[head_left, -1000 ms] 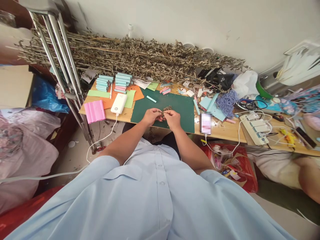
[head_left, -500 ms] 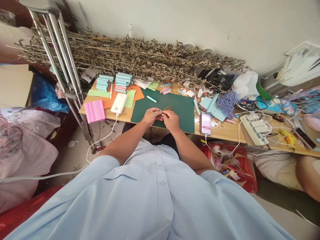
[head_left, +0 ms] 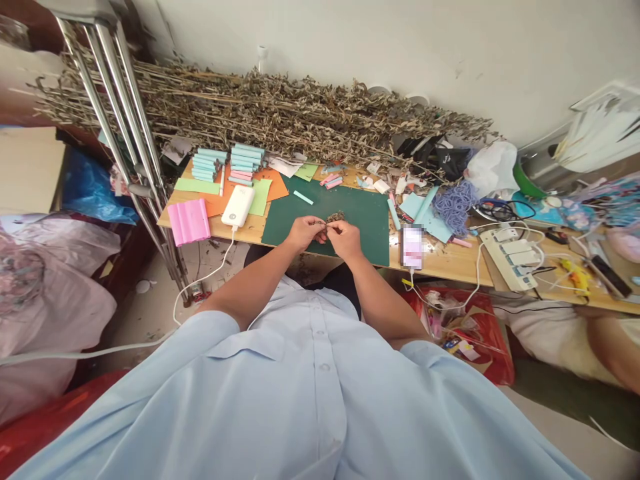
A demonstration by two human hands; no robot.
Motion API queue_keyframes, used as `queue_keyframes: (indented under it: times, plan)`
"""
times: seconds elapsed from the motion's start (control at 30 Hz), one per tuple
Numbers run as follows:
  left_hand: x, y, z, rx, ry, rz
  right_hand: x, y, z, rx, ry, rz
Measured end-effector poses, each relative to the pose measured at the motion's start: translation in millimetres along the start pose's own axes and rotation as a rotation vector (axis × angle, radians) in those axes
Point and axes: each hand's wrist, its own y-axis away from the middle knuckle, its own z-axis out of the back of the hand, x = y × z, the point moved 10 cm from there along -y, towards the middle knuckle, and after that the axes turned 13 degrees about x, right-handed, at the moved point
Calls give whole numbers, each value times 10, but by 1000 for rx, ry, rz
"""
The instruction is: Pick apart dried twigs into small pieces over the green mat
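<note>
Over the near part of a dark green mat [head_left: 370, 227], my left hand [head_left: 305, 232] and my right hand [head_left: 346, 239] meet with fingers closed in a pinch. Whatever lies between their fingertips is too small to make out. Just beyond the fingers, a small heap of dried leaves [head_left: 335, 216] rests on the mat. A single light blue paper roll [head_left: 303, 197] lies on the mat past my left hand.
Dried leafy stalks [head_left: 280, 110] line the back. Stacked paper rolls [head_left: 247, 160], a white power bank [head_left: 237, 207] and pink paper [head_left: 189, 223] are at left. To the right are a phone [head_left: 412, 247], purple yarn [head_left: 454, 205] and a power strip [head_left: 509, 257]. Metal crutches [head_left: 107, 87] lean left.
My right hand has shifted slightly to the right, and the fingertips have moved a little while staying pinched. More of the leaf heap shows. At far right, another person's limb has moved.
</note>
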Motion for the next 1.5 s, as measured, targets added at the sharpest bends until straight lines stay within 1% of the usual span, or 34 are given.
queue_keyframes:
  times: [0.07, 0.13, 0.2, 0.23, 0.3, 0.37, 0.53, 0.63, 0.7, 0.77, 0.9, 0.97, 1.0, 1.07, 1.17, 1.23, 1.33, 1.4, 1.47, 1.5]
  plan:
    - [2, 3, 1, 10, 19, 13, -161, -8, -42, 3, -236, -83]
    - [1, 7, -8, 30, 47, 19, -279, -7, -80, -23, -434, -137]
    - [-6, 12, -14, 37, 69, 16, -326, -7, -101, -50, -536, -156]
    - [-9, 15, -14, 33, 73, 15, -325, -9, -107, -54, -547, -155]
    - [-12, 21, -16, 23, 71, 18, -286, -14, -100, -55, -501, -139]
    - [-10, 27, -22, 19, 69, 28, -221, -19, -81, -48, -391, -110]
    - [-27, 51, -48, 51, 114, 32, -84, -25, -26, -28, -107, -29]
    - [-47, 60, -58, 59, 104, 23, -26, -36, -16, 9, 2, 13]
    - [-51, 60, -54, 49, 93, 21, -11, -40, -5, 17, 2, 27]
    - [-57, 54, -48, 41, 98, 12, -23, -38, 11, 2, -61, 25]
    - [-70, 41, -27, 39, 120, -11, -125, -20, -17, -14, -236, -45]
    - [-67, 41, -15, 35, 125, -13, -154, 0, -31, -19, -273, -70]
    - [-65, 42, -9, 31, 126, -14, -144, 9, -31, -19, -261, -64]
    - [-63, 47, -6, 24, 122, -16, -60, 25, -19, -13, -167, -4]
    - [-56, 52, -21, 20, 88, -8, 144, 58, 5, -18, 66, 137]
    - [-50, 51, -34, 21, 65, 0, 241, 75, 3, -15, 201, 190]
    - [-44, 43, -38, 15, 47, -4, 301, 76, -23, 12, 321, 201]
    - [-44, 33, -29, 9, 29, -14, 302, 70, -35, 18, 344, 185]
    - [-46, 27, -12, 1, 14, -25, 240, 50, -26, -1, 280, 130]
    - [-44, 25, -2, -1, 14, -27, 169, 31, -20, -11, 198, 78]
